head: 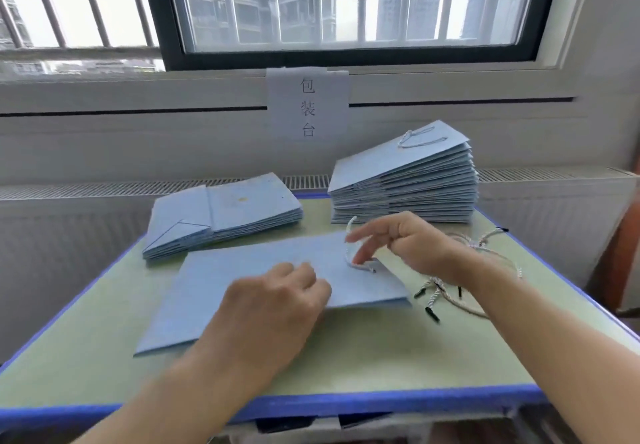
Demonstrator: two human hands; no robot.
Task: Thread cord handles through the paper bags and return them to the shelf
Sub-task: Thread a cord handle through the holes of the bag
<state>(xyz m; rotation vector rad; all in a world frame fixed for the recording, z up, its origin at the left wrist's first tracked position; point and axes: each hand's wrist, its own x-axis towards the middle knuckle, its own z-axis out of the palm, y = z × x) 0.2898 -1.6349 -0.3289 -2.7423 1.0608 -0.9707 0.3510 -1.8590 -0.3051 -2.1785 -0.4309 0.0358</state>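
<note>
Packing station surroundings, non-work items.
Table (104,332): pale green top, blue edging. Paper sign (307,104): white sheet with three printed characters, fixed to the wall below the window sill. Window (346,7): dark frame, vertical bars, tall buildings beyond. Radiator grille (540,175): slatted strip running behind the table.

From where I watch, bare table (398,357) shows along the near edge and the near left corner. At the back, a low stack (221,215) on the left and a tall stack (405,187) on the right leave a narrow lane between them. The right side is cluttered with what look like loose cords (450,291).
</note>
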